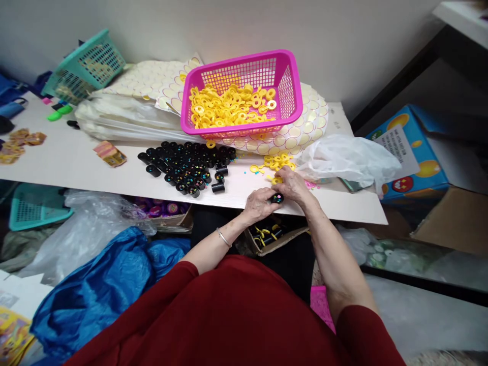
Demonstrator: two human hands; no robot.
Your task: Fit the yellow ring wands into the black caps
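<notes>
My left hand (260, 204) holds a black cup (277, 198) with small coloured bits inside, at the table's front edge. Just right of it, my right hand (290, 184) is bent over the cup, its fingertips close to a small pile of yellow ring pieces (279, 161); whether they grip a piece is hidden. Many black cups (186, 165) stand grouped to the left, most with coloured bits in them, and a few lie on their sides. Behind them, a pink basket (293, 91) holds many yellow ring pieces (229, 105).
A white plastic bag (348, 160) lies right of the hands, near a blue box (412, 157). Below the table edge, an open carton (269, 246) contains black and yellow pieces. Orange packets (110, 153) and a teal basket (89, 66) are at the left.
</notes>
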